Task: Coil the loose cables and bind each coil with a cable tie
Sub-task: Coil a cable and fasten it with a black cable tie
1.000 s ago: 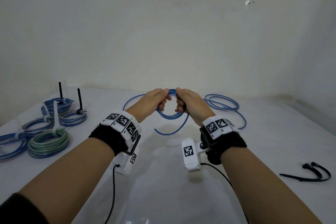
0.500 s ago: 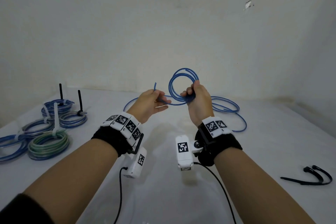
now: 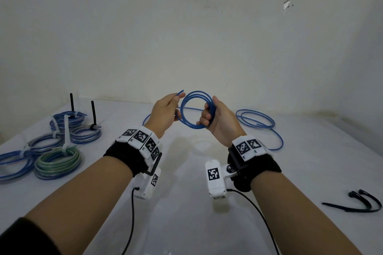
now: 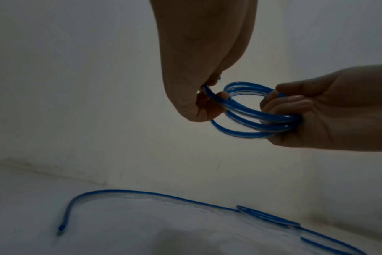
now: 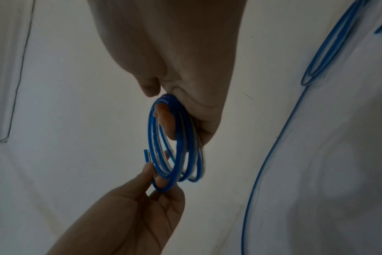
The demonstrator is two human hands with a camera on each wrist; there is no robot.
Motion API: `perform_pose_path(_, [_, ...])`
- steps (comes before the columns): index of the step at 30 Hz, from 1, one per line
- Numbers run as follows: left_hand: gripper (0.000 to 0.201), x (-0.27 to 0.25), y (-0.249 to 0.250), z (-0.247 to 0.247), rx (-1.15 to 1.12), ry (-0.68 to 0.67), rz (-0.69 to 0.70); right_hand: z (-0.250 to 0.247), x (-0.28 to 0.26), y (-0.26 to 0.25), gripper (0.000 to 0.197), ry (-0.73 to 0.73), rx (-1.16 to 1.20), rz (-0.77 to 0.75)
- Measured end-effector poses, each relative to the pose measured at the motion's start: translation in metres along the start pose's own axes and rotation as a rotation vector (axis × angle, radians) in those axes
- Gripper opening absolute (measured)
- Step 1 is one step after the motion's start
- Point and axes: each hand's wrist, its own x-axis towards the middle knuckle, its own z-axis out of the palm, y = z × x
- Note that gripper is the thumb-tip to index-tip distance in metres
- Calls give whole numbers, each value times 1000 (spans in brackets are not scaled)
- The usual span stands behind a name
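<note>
A blue cable coil of about three turns hangs in the air above the table's middle. My right hand grips its right side, fingers curled round the bundled turns. My left hand pinches the coil's free end, which sticks up just left of the coil. A second blue cable lies loose on the white table behind my hands, with its end lying free. Two black cable ties lie at the right.
Several bound coils sit at the left: blue ones and a green one, with white and black tie tails sticking up. The wall stands right behind the table. Camera leads hang below both wrists.
The coil has turned from hanging below my hands to standing upright, then come down between them. My left hand has taken the free end up beside the coil.
</note>
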Motion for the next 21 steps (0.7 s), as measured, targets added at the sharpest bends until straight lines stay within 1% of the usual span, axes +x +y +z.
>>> perform_pose_path(3, [29,-2,-3,0,10,-10,-20,1,0,-3,26,-16,42,-3])
perform_pose_path(6, [26,-3,-3,1,-14,-70,-66,-1,2,0,33,-7,44,-46])
perform_pose_path(8, [25,-4,-3,2,-21,-81,-90,-1,2,1,35,-17,18,-63])
perform_pose_path(11, [25,-4,-4,2,-20,-70,-87,-1,1,1,32,-40,-14,-88])
perform_pose_path(14, [28,-2,-5,0,-54,-72,-92,-4,-2,2,31,-48,-115,-126])
perform_pose_path(16, [30,1,-6,-3,-79,-47,-82,-6,-2,2,31,-37,-163,-131])
perform_pose_path(19, [31,2,-10,-6,-72,-15,-50,-3,-2,1,26,5,-21,-101])
perform_pose_path(21, [30,0,-12,-7,-29,-14,-24,-1,0,0,22,41,38,-120])
